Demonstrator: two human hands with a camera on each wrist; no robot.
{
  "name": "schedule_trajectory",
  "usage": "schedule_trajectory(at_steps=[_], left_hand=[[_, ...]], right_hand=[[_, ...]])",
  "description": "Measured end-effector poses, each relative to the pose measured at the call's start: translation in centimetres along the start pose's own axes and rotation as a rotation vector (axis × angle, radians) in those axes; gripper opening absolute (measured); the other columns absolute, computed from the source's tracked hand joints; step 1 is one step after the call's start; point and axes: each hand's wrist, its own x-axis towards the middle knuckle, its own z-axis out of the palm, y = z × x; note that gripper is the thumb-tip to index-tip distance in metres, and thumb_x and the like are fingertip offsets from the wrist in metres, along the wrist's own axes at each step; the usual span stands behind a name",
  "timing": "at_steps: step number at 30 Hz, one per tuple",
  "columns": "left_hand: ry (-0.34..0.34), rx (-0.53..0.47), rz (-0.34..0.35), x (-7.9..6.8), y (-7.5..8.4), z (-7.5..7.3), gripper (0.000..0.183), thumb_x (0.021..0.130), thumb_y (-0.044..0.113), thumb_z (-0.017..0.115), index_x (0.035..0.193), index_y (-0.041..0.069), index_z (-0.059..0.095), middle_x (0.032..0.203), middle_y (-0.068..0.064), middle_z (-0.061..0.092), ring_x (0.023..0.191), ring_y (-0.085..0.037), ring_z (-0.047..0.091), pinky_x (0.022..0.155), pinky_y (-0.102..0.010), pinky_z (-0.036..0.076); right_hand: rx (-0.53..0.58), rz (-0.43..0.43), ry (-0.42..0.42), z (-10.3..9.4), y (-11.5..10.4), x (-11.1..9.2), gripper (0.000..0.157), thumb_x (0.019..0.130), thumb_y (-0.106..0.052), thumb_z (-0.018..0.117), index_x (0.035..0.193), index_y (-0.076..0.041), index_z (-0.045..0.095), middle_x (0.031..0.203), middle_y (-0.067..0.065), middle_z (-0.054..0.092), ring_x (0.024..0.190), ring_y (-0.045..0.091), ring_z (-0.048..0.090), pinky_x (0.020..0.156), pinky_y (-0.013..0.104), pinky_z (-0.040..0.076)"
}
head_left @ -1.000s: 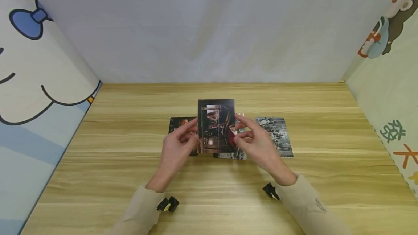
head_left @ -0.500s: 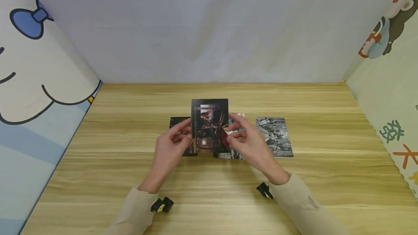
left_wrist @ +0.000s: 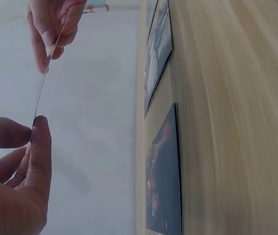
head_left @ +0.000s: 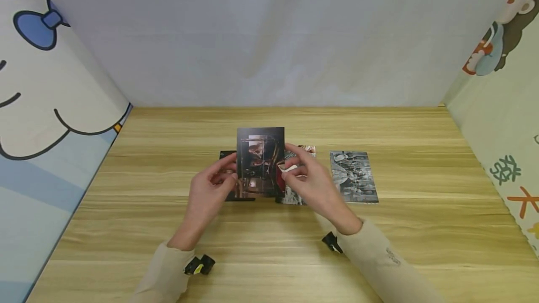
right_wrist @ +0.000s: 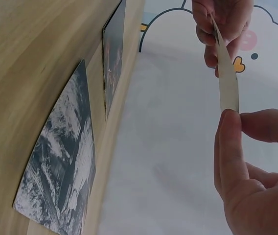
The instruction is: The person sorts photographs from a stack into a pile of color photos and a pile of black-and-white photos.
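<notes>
Head view, shift: I saw the raised photo [head_left: 260,158] move leftward with both hands over the last second; it covered more of the left photo [head_left: 226,155] and less of the middle photo [head_left: 294,195].
Head view, bearing: I judged the work to be at a carrying stage, the raised photo off the table [head_left: 269,261].
Head view, hands: left hand [head_left: 207,194] at one side edge, right hand [head_left: 317,188] at the other, forearms converging from below.
Head view, right photo [head_left: 354,176]: flat on the table, uncovered, beyond the right hand.
Left wrist view, grip: thumb and finger pinched the near edge; the raised photo stood nearly edge-on to me, apart from the tabletop.
Right wrist view, grip: thumb and fingers clamped the opposite edge, slightly bowed sheet between; the left hand held the far end.
</notes>
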Motion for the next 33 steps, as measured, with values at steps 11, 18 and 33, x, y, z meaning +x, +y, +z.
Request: schedule_trajectory(at_steps=[11,18,33], left_hand=[[0.026,-0.038,-0.028,0.0,-0.3,-1.1,0.046,0.095,-0.005,0.065,0.14,0.004,0.064,0.12,-0.016,0.065,0.084,-0.007,0.069,0.07,-0.025,0.06],[0.051,-0.044,-0.031,0.1,-0.4,-1.5,0.044,0.095,-0.005,0.065,0.139,0.003,0.065,0.118,-0.017,0.065,0.082,-0.006,0.069,0.067,-0.023,0.059],[0.095,-0.035,-0.04,0.4,-0.8,-2.6,0.041,0.094,-0.006,0.066,0.134,0.0,0.067,0.114,-0.021,0.066,0.081,-0.003,0.069,0.067,-0.022,0.059]], right_hand=[[-0.006,-0.007,-0.012,1.1,-0.1,0.7,0.064,0.095,0.0,0.068,0.155,-0.008,0.046,0.114,0.011,0.064,0.093,0.022,0.072,0.081,0.031,0.061],[-0.02,-0.017,-0.014,1.8,-0.2,0.9,0.063,0.096,-0.002,0.068,0.155,-0.008,0.046,0.113,0.009,0.063,0.091,0.02,0.072,0.08,0.032,0.061],[-0.069,-0.017,0.003,3.4,-0.5,1.7,0.064,0.093,-0.002,0.071,0.153,-0.006,0.049,0.109,0.007,0.066,0.087,0.017,0.072,0.074,0.028,0.061]])
